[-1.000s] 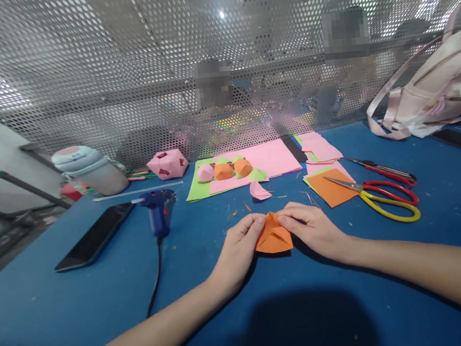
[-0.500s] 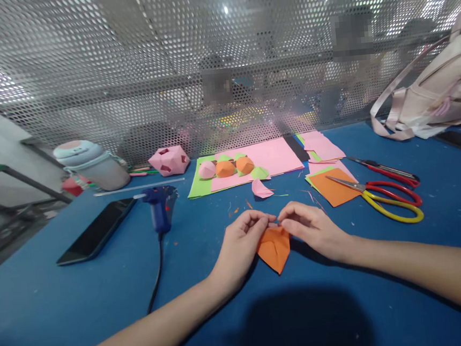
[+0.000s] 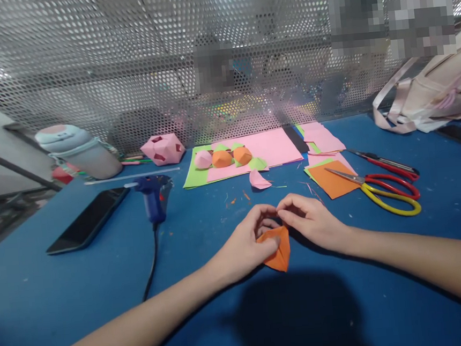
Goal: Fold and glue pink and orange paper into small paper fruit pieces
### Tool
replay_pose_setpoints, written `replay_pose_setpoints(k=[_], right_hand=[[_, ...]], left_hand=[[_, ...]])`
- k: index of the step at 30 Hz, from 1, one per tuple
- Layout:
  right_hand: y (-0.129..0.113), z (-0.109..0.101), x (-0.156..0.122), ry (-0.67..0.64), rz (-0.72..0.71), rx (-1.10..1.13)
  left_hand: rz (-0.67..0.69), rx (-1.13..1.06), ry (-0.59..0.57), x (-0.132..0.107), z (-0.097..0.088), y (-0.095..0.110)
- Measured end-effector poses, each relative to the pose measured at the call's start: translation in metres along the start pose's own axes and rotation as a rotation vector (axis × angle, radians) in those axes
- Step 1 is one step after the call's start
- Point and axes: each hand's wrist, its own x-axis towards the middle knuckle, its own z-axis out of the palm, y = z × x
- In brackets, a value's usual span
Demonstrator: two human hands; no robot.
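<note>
A folded orange paper piece (image 3: 278, 249) hangs just above the blue table (image 3: 83, 293), pinched from both sides. My left hand (image 3: 247, 244) grips its left edge with thumb and curled fingers. My right hand (image 3: 313, 220) pinches its top right corner, fingertips meeting the left hand's. The paper's point hangs downward toward me.
Pink and green sheets (image 3: 268, 148) with small folded paper balls (image 3: 221, 158) lie behind. An orange sheet (image 3: 330, 179) and two scissors (image 3: 386, 194) lie right. A blue glue gun (image 3: 152, 197), phone (image 3: 83, 220), bottle (image 3: 77, 151), pink paper ball (image 3: 163, 149) sit left. Bag (image 3: 437, 95) far right, mesh wall behind.
The orange paper was lifted off the table and turned, its point now hanging down; both hands closed in on its top and the left thumb moved over its face.
</note>
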Motion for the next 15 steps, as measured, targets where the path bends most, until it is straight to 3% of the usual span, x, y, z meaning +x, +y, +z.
replay_pose_setpoints(k=[3, 8, 15], right_hand=[[0.0003, -0.0008, -0.0014, -0.018, 0.018, 0.021], [0.0024, -0.002, -0.0011, -0.011, 0.05, 0.053], [-0.003, -0.0001, -0.0013, -0.042, 0.059, 0.016]], left_hand=[[0.015, 0.114, -0.007, -0.002, -0.0024, -0.0027], [0.164, 0.365, 0.029, -0.0015, -0.0057, -0.0073], [0.055, 0.314, 0.298, 0.0008, -0.0069, -0.0025]])
